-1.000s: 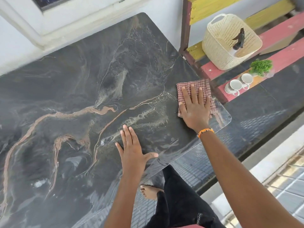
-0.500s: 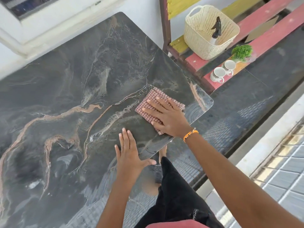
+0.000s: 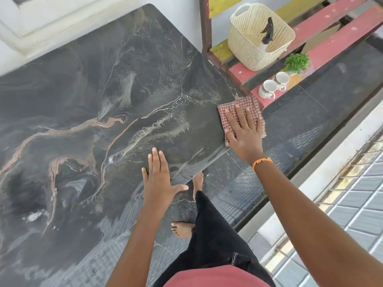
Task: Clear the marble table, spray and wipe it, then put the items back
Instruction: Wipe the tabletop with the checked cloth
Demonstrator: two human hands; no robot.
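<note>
The dark marble table (image 3: 103,90) with tan and white veins fills the left and middle of the head view, with nothing standing on it. A red checked cloth (image 3: 248,106) lies at the table's right corner, partly over the edge. My right hand (image 3: 243,132) presses flat on the cloth with fingers spread. Resting flat on the marble near the front edge is my left hand (image 3: 159,177), fingers apart and holding nothing. On the painted bench to the right stand a cream basket (image 3: 246,42) with a black-topped spray bottle (image 3: 267,31) inside, two white mugs (image 3: 268,89) and a small green plant (image 3: 296,63).
The red and yellow slatted bench (image 3: 323,23) stands close against the table's right corner. My legs and bare feet (image 3: 182,228) are on the dark floor below the front edge. A pale curb and a tiled surface with a railing (image 3: 342,183) run along the right.
My right hand has slid the cloth from the table's inner part back out to the right corner. The left hand has stayed flat near the front edge.
</note>
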